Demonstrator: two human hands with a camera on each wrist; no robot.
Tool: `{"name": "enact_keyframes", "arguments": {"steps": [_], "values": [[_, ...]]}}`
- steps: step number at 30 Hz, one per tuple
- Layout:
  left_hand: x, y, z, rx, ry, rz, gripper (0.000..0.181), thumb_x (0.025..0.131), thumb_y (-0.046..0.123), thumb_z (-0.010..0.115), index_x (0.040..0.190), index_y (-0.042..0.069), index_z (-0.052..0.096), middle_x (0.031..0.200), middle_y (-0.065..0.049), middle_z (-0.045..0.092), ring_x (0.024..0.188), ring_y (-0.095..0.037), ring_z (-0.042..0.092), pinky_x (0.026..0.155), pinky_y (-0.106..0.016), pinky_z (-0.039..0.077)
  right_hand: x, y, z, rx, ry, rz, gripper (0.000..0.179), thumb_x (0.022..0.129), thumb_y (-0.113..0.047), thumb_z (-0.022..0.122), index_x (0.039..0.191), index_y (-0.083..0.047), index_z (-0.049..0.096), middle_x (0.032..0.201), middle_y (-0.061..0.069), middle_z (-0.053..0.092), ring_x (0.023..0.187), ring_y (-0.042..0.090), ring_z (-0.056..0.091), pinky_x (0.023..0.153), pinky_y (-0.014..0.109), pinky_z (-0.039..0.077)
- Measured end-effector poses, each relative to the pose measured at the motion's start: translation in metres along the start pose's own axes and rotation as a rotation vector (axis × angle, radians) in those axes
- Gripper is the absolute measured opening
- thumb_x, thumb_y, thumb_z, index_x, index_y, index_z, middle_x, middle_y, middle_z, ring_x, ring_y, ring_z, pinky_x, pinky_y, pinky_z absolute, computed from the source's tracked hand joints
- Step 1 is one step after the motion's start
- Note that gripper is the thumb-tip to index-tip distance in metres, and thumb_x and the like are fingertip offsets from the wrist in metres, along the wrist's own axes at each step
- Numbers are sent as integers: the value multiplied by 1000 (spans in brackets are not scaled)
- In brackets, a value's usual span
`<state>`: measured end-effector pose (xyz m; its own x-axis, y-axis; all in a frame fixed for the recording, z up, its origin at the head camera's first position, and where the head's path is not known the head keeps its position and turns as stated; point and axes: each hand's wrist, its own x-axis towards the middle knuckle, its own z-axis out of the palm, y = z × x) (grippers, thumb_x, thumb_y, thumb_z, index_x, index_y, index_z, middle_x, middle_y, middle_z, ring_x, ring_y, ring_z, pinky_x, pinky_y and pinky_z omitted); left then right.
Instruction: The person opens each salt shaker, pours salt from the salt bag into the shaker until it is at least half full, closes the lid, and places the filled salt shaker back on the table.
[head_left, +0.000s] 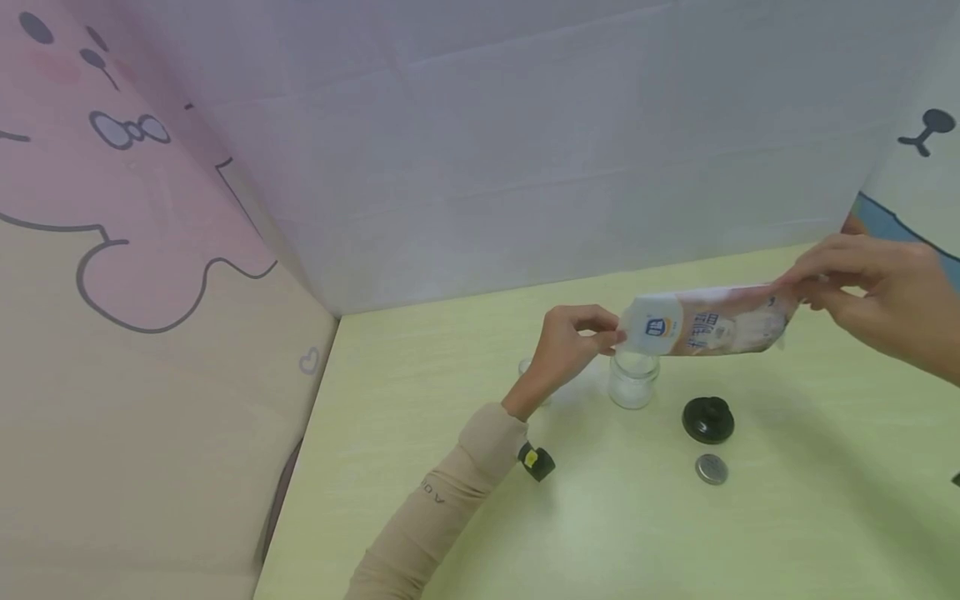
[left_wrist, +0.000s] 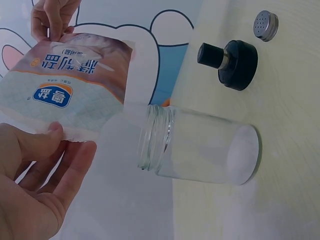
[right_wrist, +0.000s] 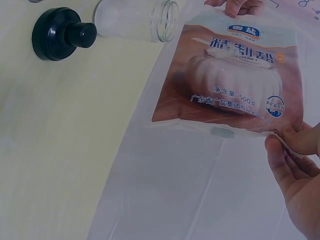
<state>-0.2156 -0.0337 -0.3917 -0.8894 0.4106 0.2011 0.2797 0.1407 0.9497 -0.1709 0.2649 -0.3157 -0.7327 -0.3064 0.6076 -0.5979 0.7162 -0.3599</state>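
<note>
A bag of salt in brown and white printed plastic is stretched between both hands above the table. My left hand pinches its pale end between thumb and fingers, close over the mouth of a glass jar. My right hand pinches a corner of the brown end, held a little higher. In the left wrist view, the upright jar has a layer of white salt at its bottom. A black lid with a knob and a perforated metal shaker cap lie on the table before the jar.
The pale yellow table meets a light cloth wall at the back. Printed cartoon panels stand at the sides. Part of a clear glass item shows behind the left wrist.
</note>
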Motion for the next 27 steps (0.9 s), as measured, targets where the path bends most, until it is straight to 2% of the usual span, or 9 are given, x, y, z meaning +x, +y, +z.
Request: {"name": "enact_keyframes", "arguments": {"steps": [5, 14, 19, 27], "values": [[0, 1, 0, 2, -2, 1, 5, 84, -2, 69, 88, 1, 70, 91, -8, 70, 77, -6, 65, 65, -27, 59, 0, -1, 1, -34, -6, 13, 34, 69, 25, 66, 83, -5, 71, 82, -14, 57, 72, -14, 46, 65, -1, 42], [0, -2, 0, -3, 0, 4, 5, 84, -1, 69, 88, 1, 71, 91, -9, 70, 77, -7, 66, 64, -27, 59, 0, -1, 1, 20, 10, -8, 39, 63, 29, 67, 82, -4, 71, 83, -18, 59, 72, -13, 50, 67, 0, 42], [0, -3, 1, -3, 3, 6, 5, 84, -1, 69, 88, 0, 71, 91, -10, 70, 77, -7, 66, 64, -27, 59, -1, -1, 1, 6, 14, -6, 37, 64, 28, 67, 82, -4, 71, 83, -19, 58, 78, -12, 48, 69, -2, 41], [1, -4, 2, -1, 14, 8, 5, 83, -2, 69, 87, 1, 70, 91, -10, 70, 76, -6, 65, 64, -28, 59, -2, 0, 2, 2, 40, -10, 33, 67, 26, 65, 81, -3, 71, 81, -13, 57, 74, -14, 48, 70, -2, 40]]}}
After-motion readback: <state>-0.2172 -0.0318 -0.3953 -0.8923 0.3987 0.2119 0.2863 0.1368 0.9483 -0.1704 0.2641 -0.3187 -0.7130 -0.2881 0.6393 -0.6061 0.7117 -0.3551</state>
